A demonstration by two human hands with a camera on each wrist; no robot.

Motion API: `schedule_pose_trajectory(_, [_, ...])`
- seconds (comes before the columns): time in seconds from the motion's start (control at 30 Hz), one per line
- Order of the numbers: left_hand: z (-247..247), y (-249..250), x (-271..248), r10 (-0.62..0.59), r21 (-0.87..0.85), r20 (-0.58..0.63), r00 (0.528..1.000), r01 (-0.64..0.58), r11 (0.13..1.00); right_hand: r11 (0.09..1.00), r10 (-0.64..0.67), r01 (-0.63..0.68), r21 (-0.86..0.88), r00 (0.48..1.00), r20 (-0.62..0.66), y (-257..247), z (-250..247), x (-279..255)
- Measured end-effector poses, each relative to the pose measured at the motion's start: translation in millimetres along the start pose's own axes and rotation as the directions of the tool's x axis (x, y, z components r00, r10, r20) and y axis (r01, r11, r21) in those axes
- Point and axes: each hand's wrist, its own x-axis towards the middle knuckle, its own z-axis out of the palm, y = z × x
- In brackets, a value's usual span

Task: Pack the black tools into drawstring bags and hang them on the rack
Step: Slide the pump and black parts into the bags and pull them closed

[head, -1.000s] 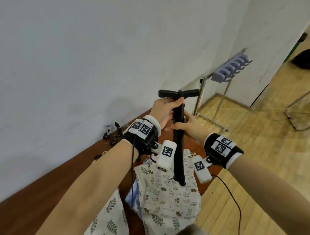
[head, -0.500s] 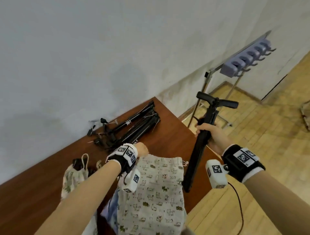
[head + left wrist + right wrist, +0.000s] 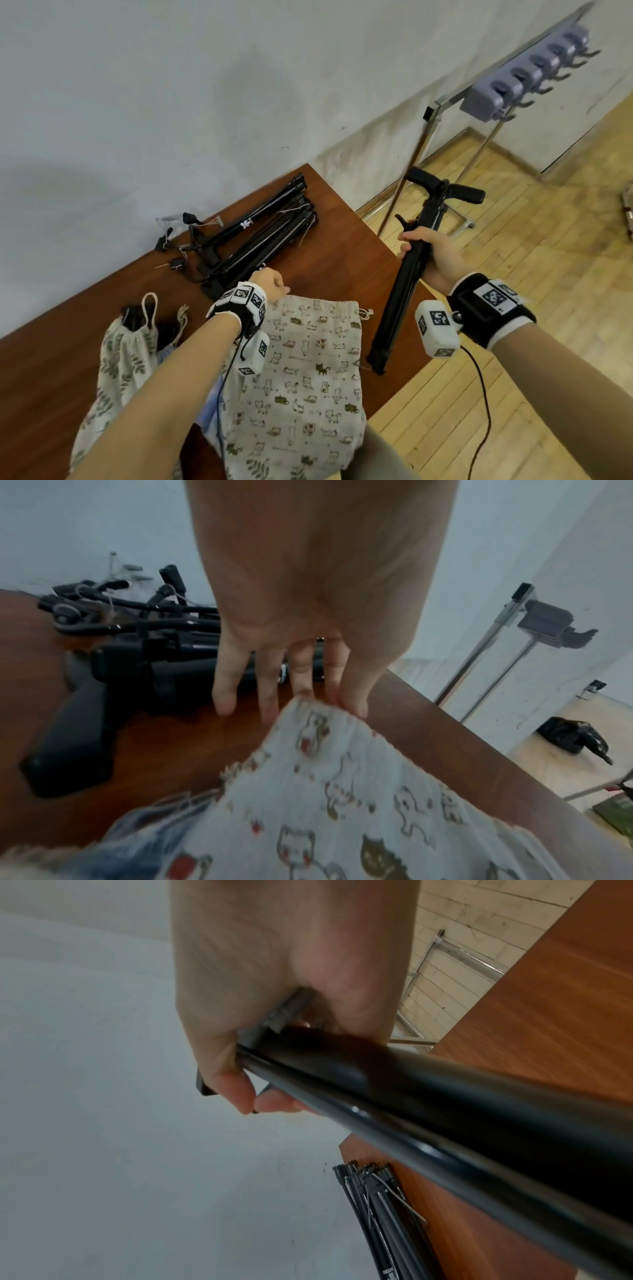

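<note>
Lowered, left hand (image 3: pixel 270 282) pinches the bag (image 3: pixel 301 377); right grip (image 3: pixel 430 255) holds the tool (image 3: pixel 402 291).

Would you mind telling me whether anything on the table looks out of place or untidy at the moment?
Mildly, yes. The leaf-print drawstring bag at the left lies crumpled with a black tool poking from its mouth, unhung. The remaining black folded tools sit in a tangled pile by the wall. Nothing looks spilled or broken.
</note>
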Motion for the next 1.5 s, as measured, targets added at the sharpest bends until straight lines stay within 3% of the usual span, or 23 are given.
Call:
schedule_pose_trajectory(0.13, [-3.9, -5.4, -14.6, -0.067, -0.026, 0.055, 0.996, 0.069, 0.997, 0.999, -0.037, 0.037, 0.032, 0.999, 0.015, 4.8, 12.5, -10.8])
schedule_pose_trajectory(0.3, [8.9, -3.0, -39.4, -0.045, 0.073, 0.064, 0.997, 0.040, 0.997, 0.989, -0.095, 0.092, 0.114, 0.995, 0.017, 14.0, 16.9, -29.7])
schedule_pose_trajectory(0.53, [-4.2, 4.9, -72.9, -0.044, 0.051, -0.125, 0.991, 0.051, 0.997, 0.913, -0.160, 0.151, 0.378, 0.987, -0.009, 16.0, 24.1, -62.5])
schedule_pose_trajectory(0.6, [-9.8, -2.7, -81.4, -0.034, 0.084, -0.064, 0.997, 0.039, 0.996, 0.885, -0.186, 0.169, 0.434, 0.983, -0.004, 14.2, 32.4, -72.7])
schedule_pose_trajectory(0.7, [-18.3, -4.9, -90.2, 0.003, 0.221, 0.103, 0.995, -0.026, 0.975, 0.820, -0.256, 0.189, 0.539, 0.965, 0.050, 6.5, 46.8, -88.4])
schedule_pose_trajectory(0.83, [-55.8, 19.4, -117.4, 0.148, 0.148, 0.125, 0.981, -0.166, 0.975, 0.678, -0.408, 0.249, 0.692, 0.910, 0.072, -24.3, 66.2, -108.9])
schedule_pose_trajectory(0.9, [-76.1, 27.4, -130.1, 0.212, 0.093, 0.081, 0.974, -0.219, 0.971, 0.573, -0.477, 0.283, 0.769, 0.878, 0.032, -40.9, 72.7, -118.5])
schedule_pose_trajectory(0.97, [-93.0, 34.0, -138.7, 0.244, 0.010, -0.043, 0.969, -0.244, 0.970, 0.518, -0.496, 0.260, 0.815, 0.867, 0.038, -49.1, 77.3, -126.0])
schedule_pose_trajectory(1.07, [-119.6, 53.5, -159.8, 0.359, -0.089, -0.193, 0.913, -0.381, 0.920, 0.569, -0.457, 0.191, 0.800, 0.882, 0.115, -37.0, 90.0, -130.2])
schedule_pose_trajectory(1.17, [-135.8, 73.0, -185.9, 0.564, -0.021, -0.321, 0.761, -0.601, 0.799, 0.625, -0.393, 0.106, 0.774, 0.898, 0.195, -8.9, 106.8, -125.9])
schedule_pose_trajectory(1.2, [-137.6, 75.4, -191.5, 0.627, 0.024, -0.314, 0.713, -0.654, 0.756, 0.633, -0.368, 0.068, 0.771, 0.903, 0.223, -0.3, 112.2, -124.3])
schedule_pose_trajectory(1.27, [-136.4, 72.4, -192.7, 0.716, 0.098, -0.224, 0.661, -0.715, 0.692, 0.659, -0.305, 0.011, 0.752, 0.918, 0.254, 10.9, 120.9, -121.6])
schedule_pose_trajectory(1.37, [-130.2, 57.0, -191.8, 0.740, 0.120, -0.086, 0.667, -0.730, 0.672, 0.710, -0.161, -0.080, 0.700, 0.949, 0.271, 20.5, 121.6, -112.1])
schedule_pose_trajectory(1.43, [-124.9, 44.2, -186.8, 0.679, 0.162, -0.070, 0.730, -0.664, 0.730, 0.708, -0.046, -0.219, 0.671, 0.934, 0.353, 28.9, 117.8, -108.6])
schedule_pose_trajectory(1.5, [-119.1, 25.7, -173.8, 0.604, 0.135, -0.065, 0.794, -0.593, 0.794, 0.735, 0.020, -0.278, 0.618, 0.921, 0.390, 35.4, 115.8, -111.7])
